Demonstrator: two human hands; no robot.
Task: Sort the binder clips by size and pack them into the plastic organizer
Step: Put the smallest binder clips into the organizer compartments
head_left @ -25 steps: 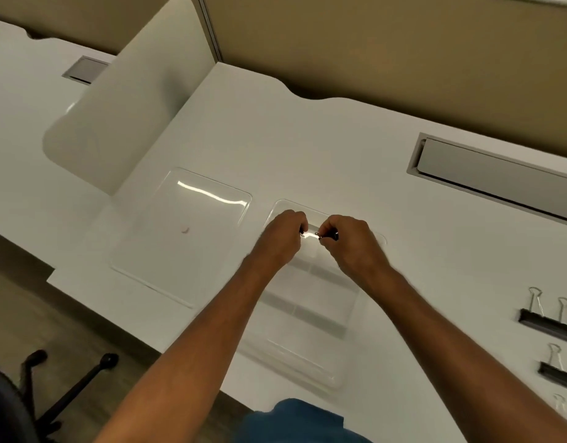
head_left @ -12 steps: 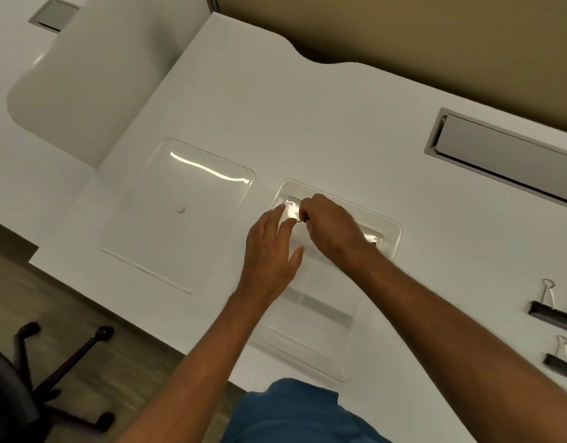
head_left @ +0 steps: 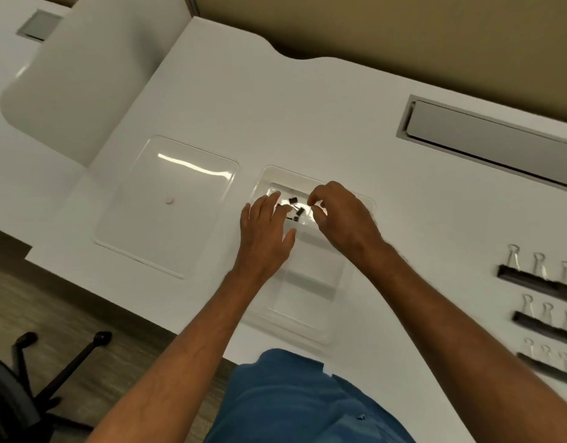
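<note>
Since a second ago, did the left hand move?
Yes. The left hand let go and slid toward the person, along the plastic organizer, fingers now straight near the small binder clips.

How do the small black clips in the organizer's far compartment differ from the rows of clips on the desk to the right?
The small black binder clips lie loose and jumbled in the far compartment of the clear plastic organizer; the rows of black binder clips with silver wire handles stand lined up on the white desk. The ones in the organizer look smaller than the top row. Both are black.
</note>
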